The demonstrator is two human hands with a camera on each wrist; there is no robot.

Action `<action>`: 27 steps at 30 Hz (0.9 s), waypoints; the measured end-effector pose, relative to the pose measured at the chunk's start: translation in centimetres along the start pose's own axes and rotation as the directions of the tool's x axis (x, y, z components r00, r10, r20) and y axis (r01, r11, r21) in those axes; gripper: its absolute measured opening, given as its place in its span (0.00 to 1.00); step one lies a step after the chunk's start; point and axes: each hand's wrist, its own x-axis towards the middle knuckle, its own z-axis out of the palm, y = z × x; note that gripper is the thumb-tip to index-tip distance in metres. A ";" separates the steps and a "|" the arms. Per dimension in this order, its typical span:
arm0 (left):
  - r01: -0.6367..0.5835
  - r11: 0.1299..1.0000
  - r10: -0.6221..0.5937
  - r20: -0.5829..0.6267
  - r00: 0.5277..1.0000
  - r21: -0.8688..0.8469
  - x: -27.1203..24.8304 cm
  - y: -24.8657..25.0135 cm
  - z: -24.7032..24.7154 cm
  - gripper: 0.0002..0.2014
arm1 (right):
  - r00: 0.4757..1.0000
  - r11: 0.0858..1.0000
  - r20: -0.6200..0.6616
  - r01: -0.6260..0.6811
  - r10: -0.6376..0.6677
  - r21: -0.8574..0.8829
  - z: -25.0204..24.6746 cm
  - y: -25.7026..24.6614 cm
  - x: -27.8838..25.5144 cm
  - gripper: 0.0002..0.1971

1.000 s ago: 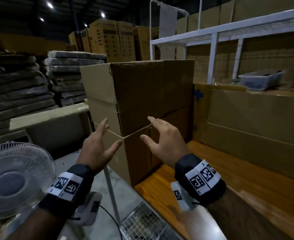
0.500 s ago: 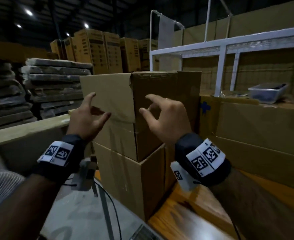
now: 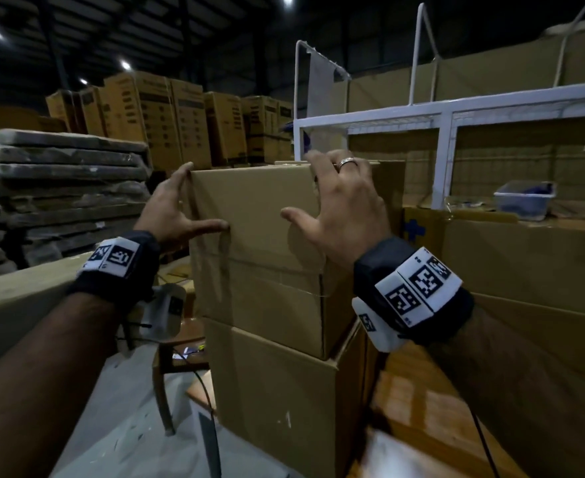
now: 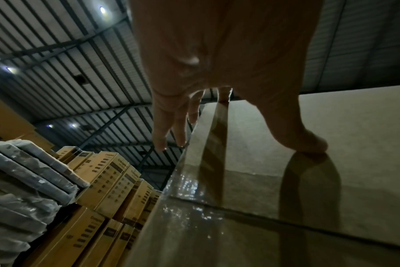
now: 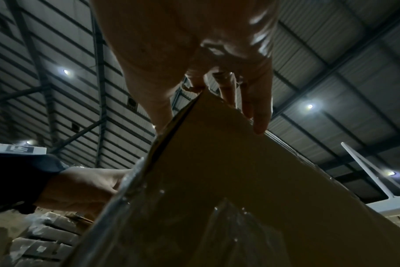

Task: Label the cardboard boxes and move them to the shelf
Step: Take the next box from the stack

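1. Head: grips the top box (image 3: 260, 243) between left hand (image 3: 174, 215), spread flat, and right hand (image 3: 343, 208), bent over its corner.
2. Left wrist: straight fingers (image 4: 169, 126) beside its side, thumb pressing the front.
3. Right wrist: fingers (image 5: 258, 112) hooked past the top corner.
4. Half a second ago, hovered short of it.

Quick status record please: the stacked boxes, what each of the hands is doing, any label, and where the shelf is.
top box: upright, resting on the bottom box
left hand: thumb on the front face, straight fingers along the left side
right hand: fingers hooked over the upper right corner, thumb on the front face
label: none visible on the faces shown
shelf: white, behind and to the right of the stack
plastic tray: beneath the shelf, on the large carton
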 end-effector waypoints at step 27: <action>-0.127 0.985 0.138 0.100 0.985 -0.114 -1.1 4.8 0.2 0.57 | 0.948 0.948 0.031 -0.315 0.316 -0.034 -2.1 0.5 -1.3 0.41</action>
